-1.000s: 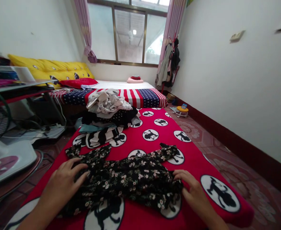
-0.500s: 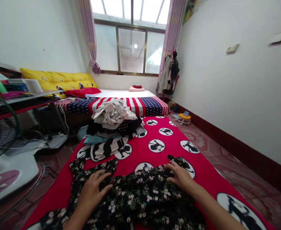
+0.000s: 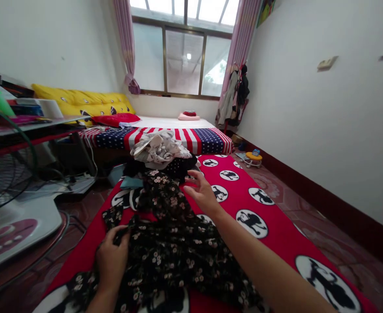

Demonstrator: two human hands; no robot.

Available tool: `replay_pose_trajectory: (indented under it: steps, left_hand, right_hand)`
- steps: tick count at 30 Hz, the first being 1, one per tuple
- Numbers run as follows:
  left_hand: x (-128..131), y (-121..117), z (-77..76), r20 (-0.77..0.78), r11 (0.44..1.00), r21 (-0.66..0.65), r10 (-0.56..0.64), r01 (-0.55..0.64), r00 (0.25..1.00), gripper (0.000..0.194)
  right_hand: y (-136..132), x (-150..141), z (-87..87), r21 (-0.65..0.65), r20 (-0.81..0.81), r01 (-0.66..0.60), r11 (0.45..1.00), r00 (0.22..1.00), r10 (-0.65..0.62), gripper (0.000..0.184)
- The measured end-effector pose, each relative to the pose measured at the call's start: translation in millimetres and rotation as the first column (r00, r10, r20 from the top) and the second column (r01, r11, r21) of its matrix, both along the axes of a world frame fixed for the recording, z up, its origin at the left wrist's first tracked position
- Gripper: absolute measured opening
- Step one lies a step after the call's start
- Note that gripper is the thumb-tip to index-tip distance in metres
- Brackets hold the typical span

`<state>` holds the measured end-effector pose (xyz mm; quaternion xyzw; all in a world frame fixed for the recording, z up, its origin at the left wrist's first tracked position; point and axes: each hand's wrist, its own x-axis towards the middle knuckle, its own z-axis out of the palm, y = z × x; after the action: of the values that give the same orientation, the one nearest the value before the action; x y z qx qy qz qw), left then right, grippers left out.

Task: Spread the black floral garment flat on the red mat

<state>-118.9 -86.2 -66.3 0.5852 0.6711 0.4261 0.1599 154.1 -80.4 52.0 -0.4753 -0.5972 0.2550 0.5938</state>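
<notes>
Left hand (image 3: 111, 261) pinching black floral garment (image 3: 172, 256); right hand (image 3: 202, 192) spread wide over red printed blanket (image 3: 242, 195).

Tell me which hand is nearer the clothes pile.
The right hand is nearer, just right of the clothes pile. The left hand is farther away, at the floral garment below the pile.

Pretty clearly a small bedroom in someone's home, tiled floor (image 3: 309, 230) and all. There's a bed (image 3: 165, 139) under the window (image 3: 181, 61) with pink curtains (image 3: 126, 39), a long yellow pillow (image 3: 80, 102), coats (image 3: 233, 98) hanging by the wall, a fan (image 3: 2, 174), plus a floral garment (image 3: 168, 256) and a heap of clothes (image 3: 160, 150) on a red blanket (image 3: 237, 195).
</notes>
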Motion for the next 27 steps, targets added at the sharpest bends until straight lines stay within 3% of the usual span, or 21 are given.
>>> replay_pose_trajectory:
  steps: [2,5,8,11,14,18,20,22,25,27]
  left_hand:
    - [-2.9,-2.2,3.2,0.032,0.998,-0.042,0.052,-0.051,0.998,0.033]
    - [-2.8,-1.6,3.3,0.107,0.996,-0.039,0.078,-0.074,0.991,0.034]
    - [-0.2,-0.5,0.6,0.169,0.997,-0.016,0.074,-0.073,0.983,0.032]
    - [1.4,-3.0,1.9,0.199,0.996,0.025,0.083,-0.09,0.976,0.031]
    - [1.1,-8.1,15.6,0.151,0.988,0.138,0.047,-0.068,0.987,0.026]
    - [10.0,-6.1,51.5,-0.019,0.907,0.368,-0.211,0.203,0.977,0.018]
    - [25.2,3.1,65.3,-0.076,0.864,0.339,-0.369,0.372,0.926,0.02]
    - [47.8,16.6,68.2,-0.163,0.795,0.233,-0.537,0.561,0.828,0.025]
    - [85.8,36.3,51.6,-0.322,0.622,0.013,-0.739,0.783,0.592,0.05]
    - [106.3,43.6,35.4,-0.382,0.527,-0.119,-0.807,0.842,0.451,0.076]
  right_hand:
    - [-19.3,25.7,-22.1,-0.082,0.075,0.137,0.987,0.989,-0.131,0.037]
    - [-59.5,74.1,-55.2,-0.16,0.335,0.34,0.927,0.902,-0.273,0.028]
    - [-99.3,114.0,-82.4,-0.191,0.501,0.488,0.851,0.795,-0.343,0.035]
    - [-130.9,134.3,-103.3,-0.293,0.484,0.551,0.781,0.79,-0.376,0.048]
    - [-157.2,133.9,-111.6,-0.397,0.37,0.531,0.749,0.839,-0.399,0.054]
    - [-190.5,115.7,-99.4,-0.473,0.354,0.449,0.758,0.885,-0.304,0.045]
    - [-204.0,107.1,-90.8,-0.517,0.375,0.414,0.749,0.896,-0.237,0.046]
    - [-213.3,101.2,-86.4,-0.551,0.381,0.395,0.736,0.903,-0.199,0.056]
    - [-219.2,95.1,-89.3,-0.556,0.417,0.422,0.716,0.887,-0.198,0.067]
    - [-219.4,90.8,-94.3,-0.549,0.449,0.463,0.696,0.866,-0.221,0.066]
